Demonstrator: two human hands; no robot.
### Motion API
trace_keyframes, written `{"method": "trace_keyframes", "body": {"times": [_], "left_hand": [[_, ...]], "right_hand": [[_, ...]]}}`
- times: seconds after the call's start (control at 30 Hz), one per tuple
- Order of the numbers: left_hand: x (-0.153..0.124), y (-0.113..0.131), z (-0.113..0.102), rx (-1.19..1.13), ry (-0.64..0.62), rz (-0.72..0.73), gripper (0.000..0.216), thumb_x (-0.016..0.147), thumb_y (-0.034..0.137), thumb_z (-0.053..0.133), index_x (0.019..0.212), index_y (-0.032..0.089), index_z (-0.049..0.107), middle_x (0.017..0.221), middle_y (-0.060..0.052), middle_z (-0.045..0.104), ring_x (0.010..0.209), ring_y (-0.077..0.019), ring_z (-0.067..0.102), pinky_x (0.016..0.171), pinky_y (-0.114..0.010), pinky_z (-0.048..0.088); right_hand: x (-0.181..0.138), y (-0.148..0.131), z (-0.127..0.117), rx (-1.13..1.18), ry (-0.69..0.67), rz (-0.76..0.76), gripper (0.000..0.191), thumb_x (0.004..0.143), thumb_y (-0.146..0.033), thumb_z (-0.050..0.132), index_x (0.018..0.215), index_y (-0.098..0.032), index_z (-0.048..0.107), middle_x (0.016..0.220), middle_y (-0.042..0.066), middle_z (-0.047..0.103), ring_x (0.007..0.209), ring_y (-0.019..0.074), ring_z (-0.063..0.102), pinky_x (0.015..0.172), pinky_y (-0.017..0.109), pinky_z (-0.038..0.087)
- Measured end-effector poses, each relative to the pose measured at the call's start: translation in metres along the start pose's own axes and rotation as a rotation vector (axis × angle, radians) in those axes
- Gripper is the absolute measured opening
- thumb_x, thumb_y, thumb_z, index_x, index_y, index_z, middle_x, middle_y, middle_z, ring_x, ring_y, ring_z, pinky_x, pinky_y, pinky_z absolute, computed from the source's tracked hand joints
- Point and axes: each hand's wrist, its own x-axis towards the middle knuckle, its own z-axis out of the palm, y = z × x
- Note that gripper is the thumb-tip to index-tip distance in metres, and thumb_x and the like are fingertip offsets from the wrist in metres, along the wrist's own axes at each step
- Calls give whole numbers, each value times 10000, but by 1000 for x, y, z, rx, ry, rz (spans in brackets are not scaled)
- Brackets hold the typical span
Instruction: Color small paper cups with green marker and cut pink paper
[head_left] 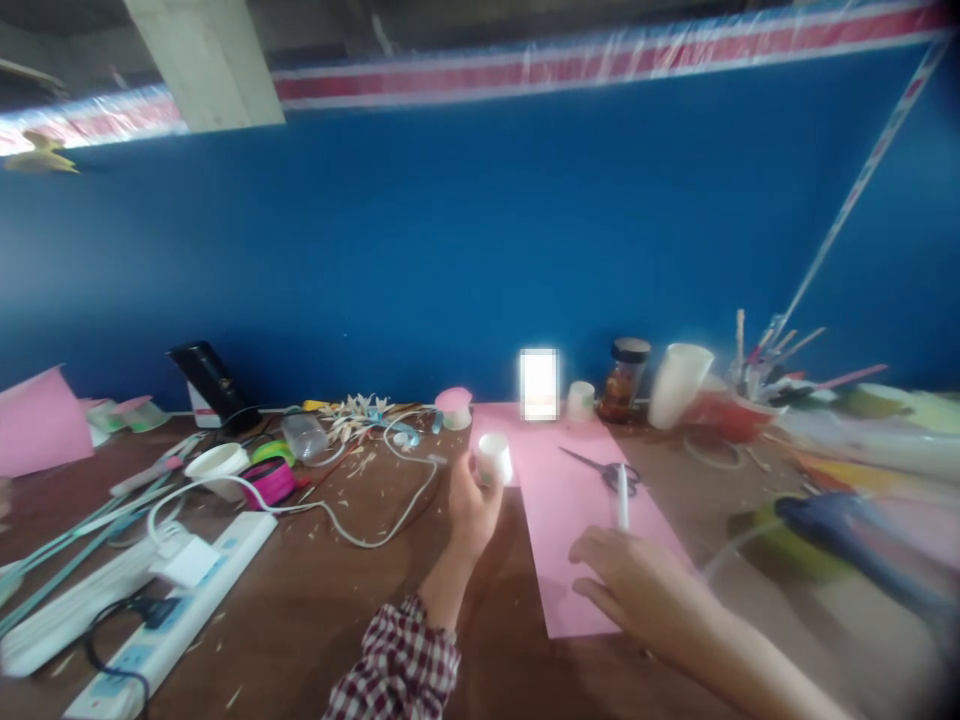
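Note:
A small white paper cup is held upright in my left hand, its open top facing up. My thumb and fingers wrap round its lower side, over the edge of the pink paper. My right hand is above the lower part of the pink sheet, fingers partly bent and pointing left. A white pen-like stick projects from the far side of this hand and seems to be held in it; its lower end is hidden. Dark-handled scissors lie just beyond on the sheet, partly covered by the stick.
At the back stand a bright blurred-out screen, a paper cup, a dark-lidded jar and a pink-topped cup. A power strip, cables and tape rolls occupy the left; blurred tools are right.

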Motion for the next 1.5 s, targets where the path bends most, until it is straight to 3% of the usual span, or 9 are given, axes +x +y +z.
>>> {"method": "trace_keyframes", "body": {"times": [0.27,0.5,0.67,0.8,1.13,1.2,1.37,1.5], "left_hand": [[7,1,-4,7,-45,24,540,777,401,594,1228,135,463,1184,-164,578,1078,-285,573,892,-428,477],[6,0,-3,11,-103,-2,532,769,428,592,1214,160,475,1140,-149,596,980,-283,615,825,-433,505],[7,-5,2,-21,-57,17,543,746,408,621,1206,158,480,1155,-150,582,1003,-274,603,834,-414,510],[6,-5,2,-60,-41,1,550,739,399,633,1206,157,471,1163,-151,570,980,-257,612,817,-396,522],[6,-7,0,-56,-67,-18,538,752,371,621,1213,151,455,1148,-150,573,960,-253,621,803,-394,529],[5,-4,-1,-17,-14,54,516,763,369,609,1208,153,463,1138,-152,572,972,-262,611,820,-408,520],[-4,9,-4,72,76,424,375,829,302,534,1170,153,485,1117,-155,571,1072,-278,548,904,-427,468],[-10,15,-4,75,42,484,317,846,262,517,1145,159,492,1098,-149,572,1042,-256,554,881,-398,476]], "right_hand": [[-12,17,12,-66,36,15,163,860,-235,509,943,-198,645,919,74,659,841,223,627,722,315,448],[-34,33,-6,-215,76,139,171,855,-183,515,969,-205,641,927,79,672,855,203,647,720,271,459],[-14,50,-17,-373,1,260,246,868,-88,433,972,-169,641,887,102,680,793,222,672,653,280,472],[9,64,-16,-411,40,285,383,859,-11,358,1142,-155,574,1030,143,656,870,243,668,652,296,476],[25,83,-25,-441,44,322,305,897,-57,354,1053,-147,600,944,127,661,821,212,676,650,271,462],[26,83,-23,-446,34,288,298,893,-54,372,1057,-156,599,968,123,658,832,202,671,664,265,461],[32,78,-7,-479,-1,157,255,848,-44,467,1014,-153,626,1061,133,639,892,218,655,677,268,475],[39,81,5,-513,-9,115,182,832,-99,524,956,-140,651,1025,149,648,835,252,661,609,290,492]]}}
